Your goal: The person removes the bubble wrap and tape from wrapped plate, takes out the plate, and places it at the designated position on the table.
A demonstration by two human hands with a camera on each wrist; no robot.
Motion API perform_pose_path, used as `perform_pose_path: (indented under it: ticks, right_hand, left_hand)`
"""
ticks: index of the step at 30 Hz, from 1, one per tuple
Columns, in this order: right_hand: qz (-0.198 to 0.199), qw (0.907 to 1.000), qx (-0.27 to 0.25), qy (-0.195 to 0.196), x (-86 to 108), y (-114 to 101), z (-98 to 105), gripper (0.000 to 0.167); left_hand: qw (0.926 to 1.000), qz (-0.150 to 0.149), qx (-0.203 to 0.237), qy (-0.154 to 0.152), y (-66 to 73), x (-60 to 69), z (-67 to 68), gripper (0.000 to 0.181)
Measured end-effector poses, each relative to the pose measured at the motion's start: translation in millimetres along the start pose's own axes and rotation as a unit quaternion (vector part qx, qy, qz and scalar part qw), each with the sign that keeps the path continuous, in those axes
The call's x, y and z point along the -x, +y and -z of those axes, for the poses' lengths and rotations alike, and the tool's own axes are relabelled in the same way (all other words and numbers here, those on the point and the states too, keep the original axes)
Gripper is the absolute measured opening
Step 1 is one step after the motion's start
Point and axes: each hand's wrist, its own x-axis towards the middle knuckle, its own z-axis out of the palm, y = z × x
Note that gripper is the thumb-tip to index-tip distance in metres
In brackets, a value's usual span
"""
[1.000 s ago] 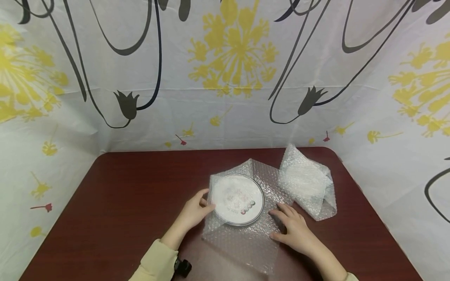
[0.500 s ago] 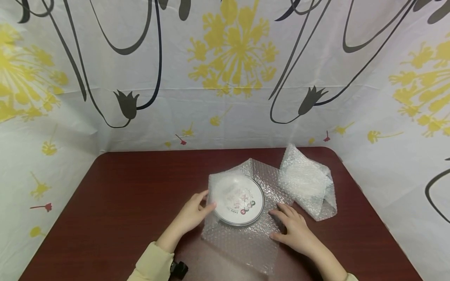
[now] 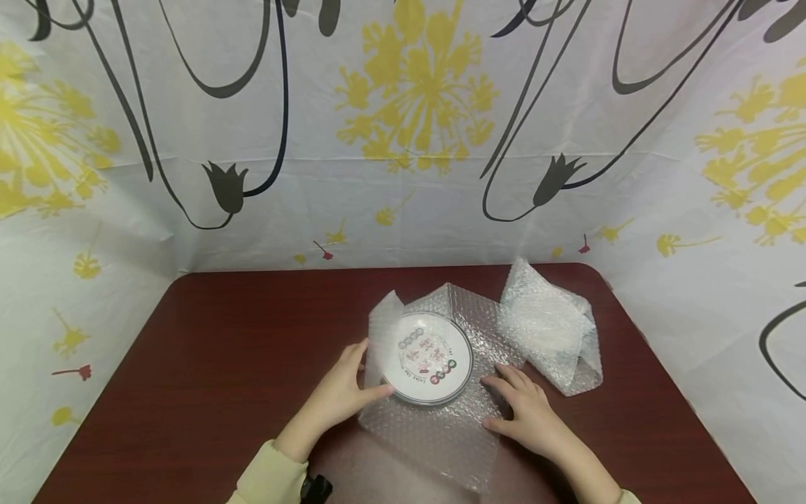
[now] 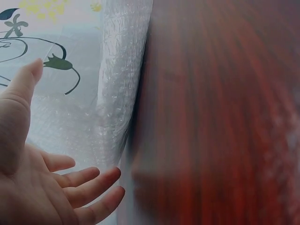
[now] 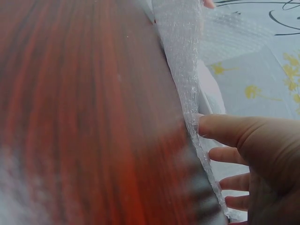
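The printed disc [image 3: 433,358] is lying mostly bare on unclosed bubble wrap [image 3: 443,444], the left hand [image 3: 340,392] at its eight o'clock and right hand [image 3: 527,414] at four spreading loose, gripless fingers, while another bundle [image 3: 546,326] is sitting already wrapped near two.

Flower-printed cloth [image 3: 403,210] behind dark-red table [image 3: 252,350]

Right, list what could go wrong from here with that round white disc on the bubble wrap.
A tug on the bubble wrap might shift the round white disc lying on it. The raised flap near the left hand could spring out of place. The bubble-wrapped bundle lies close by and might get nudged.
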Motion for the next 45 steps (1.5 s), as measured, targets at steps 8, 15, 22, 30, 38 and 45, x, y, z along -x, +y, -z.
perform_pose_path:
  ticks: [8,15,22,30,38,45]
  right_hand:
    - [0.007,0.9999,0.006,0.009,0.4,-1,0,0.065]
    - [0.010,0.9999,0.007,0.012,1.0,-2,1,0.064]
    - [0.011,0.9999,0.005,0.009,1.1,-2,1,0.064]
    - [0.007,0.9999,0.006,0.009,1.6,-2,1,0.064]
    - [0.009,0.9999,0.006,0.012,1.4,-2,1,0.065]
    - [0.012,0.9998,0.004,0.013,2.2,-2,1,0.065]
  left_hand:
    - [0.9993,-0.016,0.000,0.034,-3.8,4.3,5.8,0.093]
    - [0.9978,-0.022,0.008,0.062,-9.8,10.1,14.8,0.080]
    - [0.9970,-0.015,0.014,0.075,-18.7,13.8,22.1,0.075]
    - [0.9953,-0.004,0.012,0.096,-26.6,17.7,28.7,0.070]
    - [0.9939,0.040,0.017,0.101,-35.7,22.1,39.1,0.067]
    - [0.9930,0.059,0.017,0.101,-42.2,25.7,48.6,0.069]
